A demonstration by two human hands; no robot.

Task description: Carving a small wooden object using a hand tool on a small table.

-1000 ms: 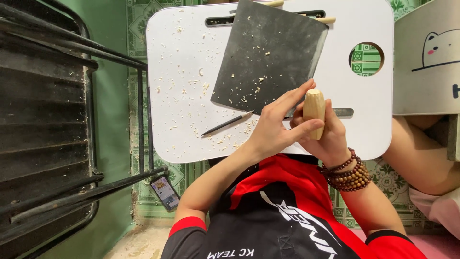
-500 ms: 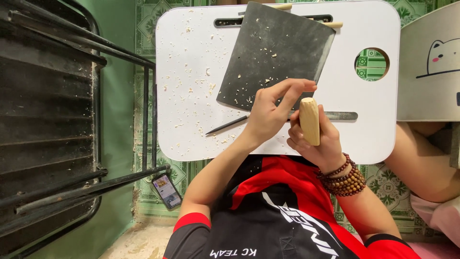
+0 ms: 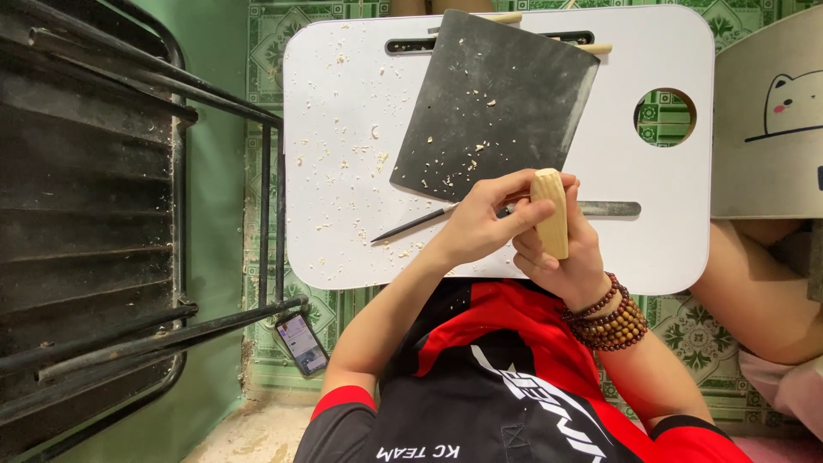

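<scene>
- Gripping the wooden block (image 3: 549, 213) upright over the white table (image 3: 343, 197) — right hand (image 3: 573, 257) is closing round it.
- Left hand (image 3: 484, 225) is pinching a thin tool against the block — dark mat (image 3: 497, 94) lying behind.

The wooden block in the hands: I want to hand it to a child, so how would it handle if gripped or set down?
The wooden block looks rigid and probably light, pale carved wood. Its rounded top suggests it might roll if laid sideways. The right hand wraps it fully, so it likely grips easily.
</scene>
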